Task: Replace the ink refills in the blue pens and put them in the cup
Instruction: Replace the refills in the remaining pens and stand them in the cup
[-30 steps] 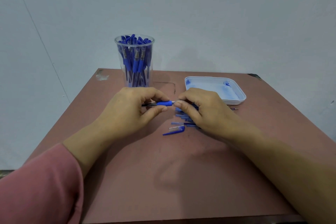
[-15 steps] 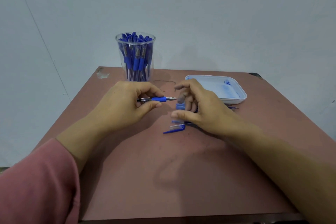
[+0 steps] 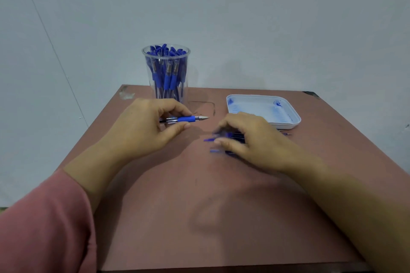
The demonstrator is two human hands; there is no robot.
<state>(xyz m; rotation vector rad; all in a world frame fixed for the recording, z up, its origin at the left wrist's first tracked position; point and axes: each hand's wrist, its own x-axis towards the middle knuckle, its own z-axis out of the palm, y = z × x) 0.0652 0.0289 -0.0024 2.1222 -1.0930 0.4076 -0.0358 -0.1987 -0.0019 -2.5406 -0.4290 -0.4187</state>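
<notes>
Reddish-brown table (image 3: 221, 217) against a pale wall. Left hand (image 3: 142, 131) hovers palm down, wrist bent inward, fingers curled, thumb and forefinger pinched on a pen (image 3: 185, 119). Pen lies level, metal tip pointing right toward the other hand, blue grip just past the fingertips, no cap on it. Pink sleeve (image 3: 44, 228) covers the left forearm up to the wrist. Right hand (image 3: 250, 139) is low over the table, palm down, fingers bent and spread over a loose pile of blue parts (image 3: 216, 145) lying on the table; blurred, so cannot tell whether it grips any of them. The two hands are apart, pen tip in the gap between them. Just behind the left hand stands a clear cup (image 3: 166, 73), packed with blue pens, upright. Just behind the right hand sits a white tray (image 3: 292, 115) with blue ink smears, touching nothing visible.
</notes>
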